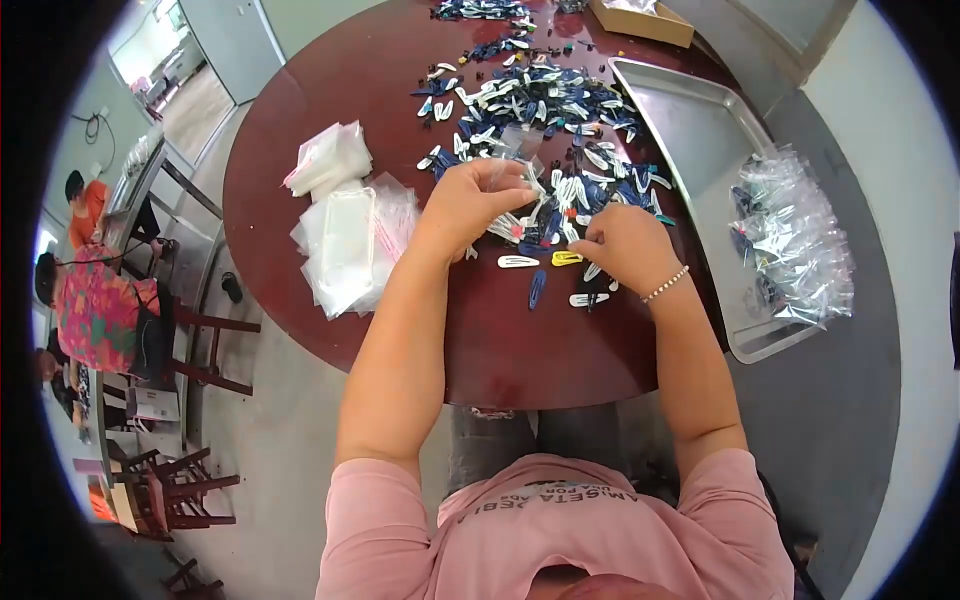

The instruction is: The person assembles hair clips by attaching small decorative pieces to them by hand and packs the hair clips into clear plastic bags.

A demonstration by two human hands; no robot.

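My left hand pinches a small clear plastic bag at the near edge of a big pile of blue and white hair clips. To its right, my right hand is over the table, thumb and fingers close together beside a yellow clip; whether anything is between them is too small to tell. Around it lie a white clip, a blue clip and another white clip.
Stacks of empty clear bags lie left on the round table. On the right, a metal tray holds filled bags. A cardboard box stands at the back. Two people sit far left.
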